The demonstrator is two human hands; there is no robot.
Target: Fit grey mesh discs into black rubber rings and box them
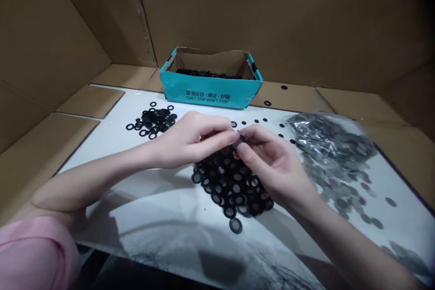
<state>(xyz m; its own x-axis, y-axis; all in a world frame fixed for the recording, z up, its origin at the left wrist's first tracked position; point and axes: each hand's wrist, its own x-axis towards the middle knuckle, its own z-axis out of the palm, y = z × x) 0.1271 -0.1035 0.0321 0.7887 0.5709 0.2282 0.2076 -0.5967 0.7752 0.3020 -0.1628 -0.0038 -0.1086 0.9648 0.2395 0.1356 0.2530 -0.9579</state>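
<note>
Your L hand [200, 140] & R hand [280, 163] meet, fingertips closed on a small dark disc [239, 140] btwn them; disc's tilt unclear. Black ring pile [237, 188] lies under grip & twd you, R hand nearer its bulk.

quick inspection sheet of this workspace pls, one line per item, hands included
surface: white tabletop, shadowed near the hands
things: mixed dark pile below the hands; black rings at left; grey discs and filled clear bag at right; teal box behind, holding dark pieces
clutter: small black pieces scattered behind the hands
hands: right pinches dark round piece; left fingertips at it, grip unclear
cables: nothing seen
surroundings: cardboard walls
</note>
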